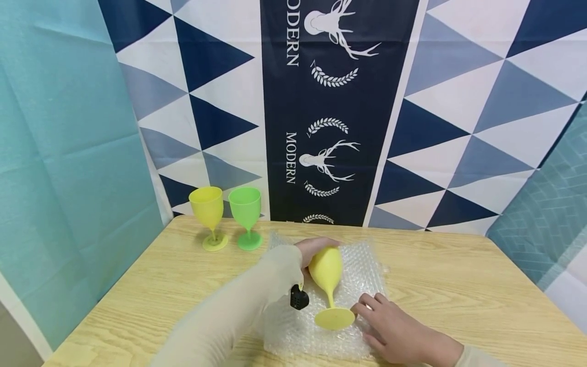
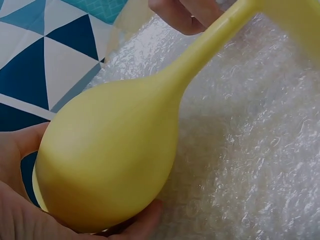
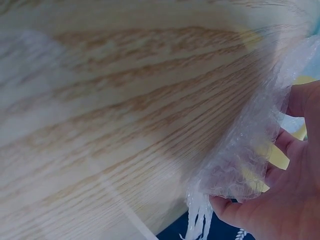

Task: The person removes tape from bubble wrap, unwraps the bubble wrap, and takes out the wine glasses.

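Note:
A yellow plastic goblet [image 1: 326, 270] lies tilted over a sheet of bubble wrap [image 1: 298, 331], its round foot towards the near side. My left hand [image 1: 314, 248] grips the bowl near the rim; the left wrist view shows thumb and fingers curled around the goblet [image 2: 110, 150]. Beside the foot, my right hand [image 1: 396, 326] has bent fingers at the wrap's right side. In the right wrist view, the edge of the bubble wrap [image 3: 240, 165] is held up off the table among the fingers of the right hand [image 3: 287, 200].
Another yellow goblet [image 1: 206, 206] and a green goblet [image 1: 245, 206] stand upright at the table's back left. A small black device [image 1: 299, 297] hangs at the left wrist. Behind the wooden table [image 1: 458, 285] hangs a patterned cloth [image 1: 321, 112].

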`<state>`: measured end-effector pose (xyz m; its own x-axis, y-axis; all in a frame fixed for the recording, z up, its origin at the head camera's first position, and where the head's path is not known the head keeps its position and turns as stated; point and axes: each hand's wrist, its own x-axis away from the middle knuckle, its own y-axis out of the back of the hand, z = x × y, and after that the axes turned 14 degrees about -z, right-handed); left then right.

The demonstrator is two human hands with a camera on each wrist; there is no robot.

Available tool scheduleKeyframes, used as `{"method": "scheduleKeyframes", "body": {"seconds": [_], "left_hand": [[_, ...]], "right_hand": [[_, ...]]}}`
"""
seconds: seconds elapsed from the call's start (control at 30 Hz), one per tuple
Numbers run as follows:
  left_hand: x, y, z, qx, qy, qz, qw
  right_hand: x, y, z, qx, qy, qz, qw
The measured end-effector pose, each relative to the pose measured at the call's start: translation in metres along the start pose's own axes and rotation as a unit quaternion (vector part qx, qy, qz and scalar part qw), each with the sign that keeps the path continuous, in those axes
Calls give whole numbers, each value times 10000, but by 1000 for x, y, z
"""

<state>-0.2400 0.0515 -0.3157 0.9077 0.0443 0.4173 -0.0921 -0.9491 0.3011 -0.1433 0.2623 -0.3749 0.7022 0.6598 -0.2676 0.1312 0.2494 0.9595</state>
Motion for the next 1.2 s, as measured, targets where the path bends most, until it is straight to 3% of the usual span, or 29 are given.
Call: {"method": "scheduleKeyframes", "body": {"seconds": [0.3, 0.47, 0.67, 0.9, 1.2], "left_hand": [[-10, 4, 3, 184, -49, -14, 9998], [-6, 4, 5, 210, -133, -384, 9990], [4, 4, 6, 195, -249, -917, 9953], [24, 3, 13, -44, -863, -1554, 9841], [45, 5, 18, 193, -1277, -1701, 9769]], "right_hand": [[-1, 0, 1, -187, -121, 90, 9997], [-2, -1, 1, -312, -139, 99, 9994], [-1, -1, 1, -263, -45, -2, 9996], [1, -3, 1, -240, 135, -207, 9994], [0, -3, -2, -291, 104, -204, 9993]]}}
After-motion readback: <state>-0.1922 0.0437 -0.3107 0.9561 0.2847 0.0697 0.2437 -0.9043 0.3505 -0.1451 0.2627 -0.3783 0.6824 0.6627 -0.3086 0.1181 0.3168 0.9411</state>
